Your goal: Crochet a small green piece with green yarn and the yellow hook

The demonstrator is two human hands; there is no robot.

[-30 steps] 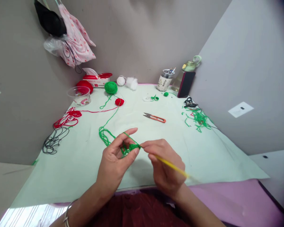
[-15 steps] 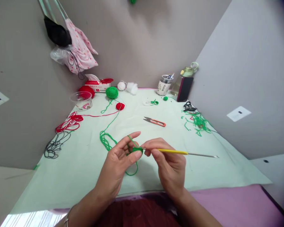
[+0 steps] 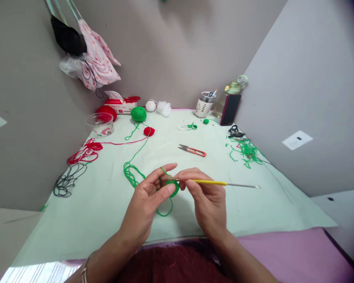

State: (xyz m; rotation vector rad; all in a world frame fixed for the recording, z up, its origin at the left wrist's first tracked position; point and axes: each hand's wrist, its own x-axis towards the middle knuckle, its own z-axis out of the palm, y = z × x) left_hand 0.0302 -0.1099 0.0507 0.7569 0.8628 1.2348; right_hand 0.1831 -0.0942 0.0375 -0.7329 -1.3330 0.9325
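My left hand (image 3: 147, 200) pinches a small round green crocheted piece (image 3: 173, 188) between thumb and fingers, and green yarn runs over its raised index finger. My right hand (image 3: 208, 196) is closed on a crochet hook with a yellow handle (image 3: 211, 182). The hook's left tip lies at the top edge of the green piece, while its other metal end points right. A loop of green yarn hangs below the piece. Loose green yarn (image 3: 130, 175) lies left of my hands and leads up towards a green ball (image 3: 138, 114).
Orange-handled snips (image 3: 196, 151) lie beyond my hands. Red yarn (image 3: 85, 152), black cord (image 3: 67, 182) and a clear tub (image 3: 100, 125) are on the left. Green scraps (image 3: 249, 153), a phone (image 3: 230, 110), a bottle (image 3: 222, 102) and a pen can (image 3: 204, 105) stand or lie right.
My right hand and the hook have shifted left, with the hook's far end slightly higher. More of the green piece's round face shows beside my left thumb.
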